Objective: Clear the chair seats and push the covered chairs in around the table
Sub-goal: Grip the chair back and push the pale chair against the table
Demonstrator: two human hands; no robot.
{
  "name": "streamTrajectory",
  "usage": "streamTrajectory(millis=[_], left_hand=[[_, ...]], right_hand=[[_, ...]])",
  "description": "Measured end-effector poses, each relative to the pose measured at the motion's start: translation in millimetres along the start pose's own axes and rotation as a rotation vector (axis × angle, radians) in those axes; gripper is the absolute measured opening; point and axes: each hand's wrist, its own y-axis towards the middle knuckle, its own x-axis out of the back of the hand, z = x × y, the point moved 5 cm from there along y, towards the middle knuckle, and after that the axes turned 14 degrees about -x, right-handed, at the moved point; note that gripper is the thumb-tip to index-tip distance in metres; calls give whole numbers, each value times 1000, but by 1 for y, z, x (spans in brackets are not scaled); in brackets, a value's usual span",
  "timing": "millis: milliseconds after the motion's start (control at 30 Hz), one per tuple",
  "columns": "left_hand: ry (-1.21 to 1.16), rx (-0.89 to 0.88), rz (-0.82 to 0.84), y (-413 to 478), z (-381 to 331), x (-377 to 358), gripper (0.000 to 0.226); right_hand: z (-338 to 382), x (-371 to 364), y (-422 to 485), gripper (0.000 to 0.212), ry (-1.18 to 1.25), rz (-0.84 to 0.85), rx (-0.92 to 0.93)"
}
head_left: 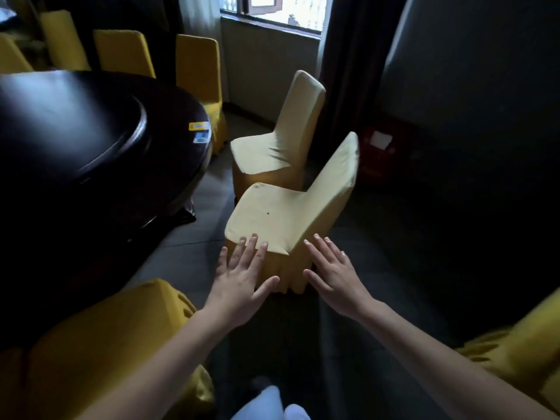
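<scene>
Splayed hands point(242, 278) point(331, 272), perhaps touching smooth fabric-covered chair point(272, 216).

Two bare hands reach out with the fingers spread: the left hand point(242, 278) and the right hand point(335, 274). Seven yellow-covered chairs show. Two pale ones stand ahead of the hands, the near chair point(281, 219) by the fingertips and the far chair point(272, 147) beyond it. One covered chair point(100, 341) is below the left hand, one point(527, 347) below the right hand. Three chair backs point(121, 51) line up far beyond the left hand. One dark round table point(75, 140) lies left of the left hand, bearing two small stickers point(200, 131). One window point(272, 10) is far ahead.
</scene>
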Motion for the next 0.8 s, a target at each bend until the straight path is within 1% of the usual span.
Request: streamTrajectory(millis=[67, 133, 200, 333, 433, 533, 667, 800], left_hand=[[13, -50, 14, 38, -10, 0, 77], [10, -104, 20, 84, -19, -2, 85], [24, -157, 37, 127, -24, -5, 91], [10, -221, 50, 246, -33, -22, 83], [-9, -297, 78, 326, -57, -35, 86], [-58, -368, 70, 399, -82, -33, 91], [-72, -441, 73, 466, -113, -31, 86], [-45, -474, 127, 526, -129, -46, 88]], right_hand=[[-16, 2, 18, 73, 8, 0, -23], [-36, 9, 42, 66, 35, 3, -52], [-55, 20, 66, 67, 42, -2, -72], [-122, 60, 133, 76, 47, -45, -207], [-172, 87, 168, 65, -18, -8, -294], [-214, 116, 203, 62, -40, -42, -342], [-258, 141, 233, 64, 1, -103, -405], [-302, 154, 266, 65, 13, -107, -444]])
